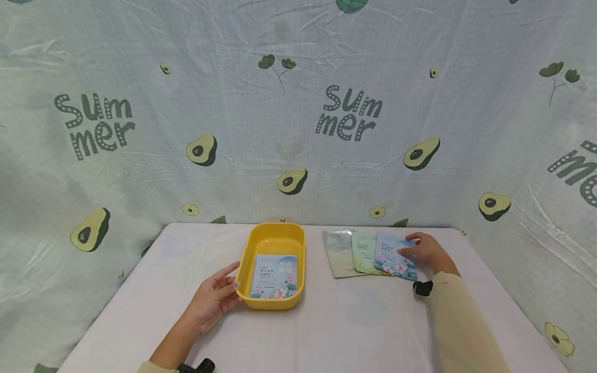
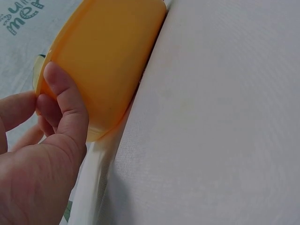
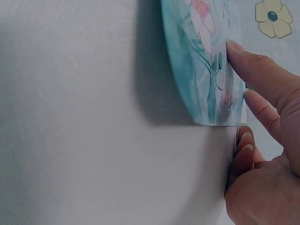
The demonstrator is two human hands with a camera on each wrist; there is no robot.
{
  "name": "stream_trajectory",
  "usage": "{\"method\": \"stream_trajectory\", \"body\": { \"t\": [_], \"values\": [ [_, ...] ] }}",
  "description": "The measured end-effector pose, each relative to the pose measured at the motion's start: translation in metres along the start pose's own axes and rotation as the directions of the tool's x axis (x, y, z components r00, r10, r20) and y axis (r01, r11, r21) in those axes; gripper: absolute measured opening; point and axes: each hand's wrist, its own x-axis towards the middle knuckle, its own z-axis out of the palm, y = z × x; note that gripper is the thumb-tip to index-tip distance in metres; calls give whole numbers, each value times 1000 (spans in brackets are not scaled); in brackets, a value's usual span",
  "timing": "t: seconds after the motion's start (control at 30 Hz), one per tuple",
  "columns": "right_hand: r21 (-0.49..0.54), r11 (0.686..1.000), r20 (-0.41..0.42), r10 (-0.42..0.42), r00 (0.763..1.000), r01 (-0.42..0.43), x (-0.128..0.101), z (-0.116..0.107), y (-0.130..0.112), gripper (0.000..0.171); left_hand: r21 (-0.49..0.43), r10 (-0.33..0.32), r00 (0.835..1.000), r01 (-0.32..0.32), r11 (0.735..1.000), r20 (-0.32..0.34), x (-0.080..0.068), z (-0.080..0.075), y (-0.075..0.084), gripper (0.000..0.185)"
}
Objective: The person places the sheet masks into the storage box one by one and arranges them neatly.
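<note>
A white counter [image 1: 326,331] sits in front of a pale cloth backdrop [image 1: 298,103] printed with avocados, small flowers and the word "Summer" split over two lines. On the counter, left of middle, stands a yellow oval tray [image 1: 272,238], and inside it lies one blue sachet [image 1: 274,277] with pink flowers along its bottom edge; its printed text is too small to read. To the right of the tray, well apart from it, three more flat sachets are fanned out and overlapping: a grey-silver one [image 1: 338,251] furthest left, a green one [image 1: 363,252] in the middle, and a blue flowered one [image 1: 392,256] on top at the right. Their lettering cannot be made out either. Nothing stands between the tray and the fanned packets.

The left hand [image 1: 214,300] is at the tray's near left corner, thumb on the outer wall and fingers curled by the rim, gripping it lightly, as the left wrist view shows [image 2: 61,108]. The right hand [image 1: 426,251] lies on the right edge of the blue flowered sachet, fingertips [image 3: 253,70] pressed against its face near the corner while the lower fingers tuck under its edge, pinching it.
</note>
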Motion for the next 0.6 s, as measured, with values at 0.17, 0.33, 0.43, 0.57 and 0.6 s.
{"method": "stream_trajectory", "body": {
  "t": [0.17, 0.33, 0.43, 0.57, 0.6],
  "values": [
    [0, 1000, -5, -10, 1000, 10, -1, -1, 0, 73, -2, 2, 1000, -2, 1000, 1, 1, 0, 0, 63],
    [17, 1000, -7, -9, 1000, 9, -1, -1, 0, 71, -3, -1, 1000, 1, 1000, 0, 2, -1, -1, 63],
    [31, 999, -7, -14, 1000, 14, 0, -1, 1, 70, -2, -2, 1000, 2, 1000, 0, 2, -1, -1, 63],
    [40, 999, -10, -19, 1000, 19, 2, 0, 3, 70, 0, -3, 1000, 3, 1000, 1, 2, -1, -1, 63],
    [43, 999, -11, -17, 1000, 17, 2, 1, 3, 69, -2, -4, 1000, 4, 1000, 1, 2, -1, -1, 63]
  ]
}}
